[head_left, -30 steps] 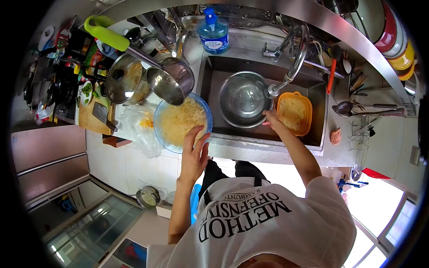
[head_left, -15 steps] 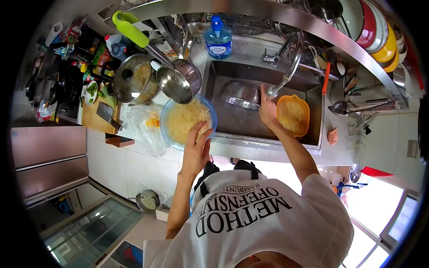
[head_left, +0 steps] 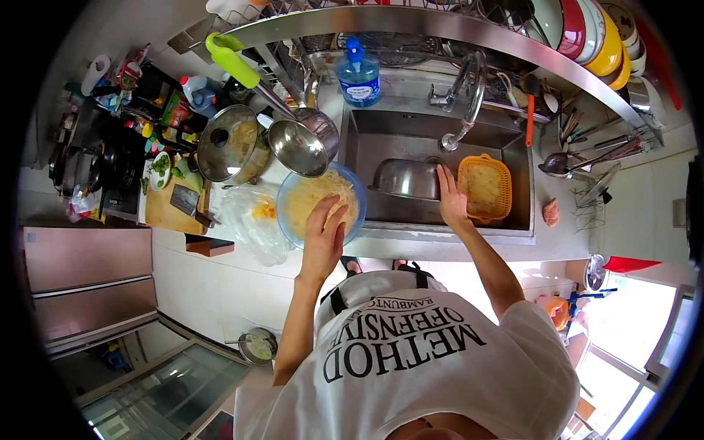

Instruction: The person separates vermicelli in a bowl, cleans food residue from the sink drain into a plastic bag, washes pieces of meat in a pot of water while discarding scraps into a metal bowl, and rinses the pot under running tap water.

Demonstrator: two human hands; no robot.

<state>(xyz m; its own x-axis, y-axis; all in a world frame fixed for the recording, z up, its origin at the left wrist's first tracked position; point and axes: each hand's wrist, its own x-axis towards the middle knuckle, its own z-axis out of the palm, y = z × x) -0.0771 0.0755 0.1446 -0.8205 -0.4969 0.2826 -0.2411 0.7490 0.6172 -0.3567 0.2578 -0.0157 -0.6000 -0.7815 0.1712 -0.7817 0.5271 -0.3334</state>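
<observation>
A steel bowl (head_left: pixel 408 178) is tipped on its side in the sink (head_left: pixel 396 215), its outer wall facing me. My right hand (head_left: pixel 452 196) touches the bowl's right edge with its fingers stretched out; whether they grip the rim is hard to see. My left hand (head_left: pixel 324 229), fingers apart and slightly bent, is over the blue-rimmed bowl (head_left: pixel 358 199) of pale shreds (head_left: pixel 302 199) and holds nothing. Right of the steel bowl, an orange basket (head_left: pixel 504 192) with pale food in it stands in the sink.
The faucet (head_left: pixel 473 110) hangs over the sink, behind it a blue pump bottle (head_left: pixel 359 82). At left are a steel ladle pot (head_left: pixel 297 149), a lidded pot (head_left: pixel 229 150), a plastic bag (head_left: pixel 242 224) and a cleaver (head_left: pixel 186 199) on a board. A red scrubber (head_left: pixel 551 213) lies right.
The steel bowl went from upright to tipped on its side. My right hand moved onto its right edge. My left hand has stayed over the bowl of shreds.
</observation>
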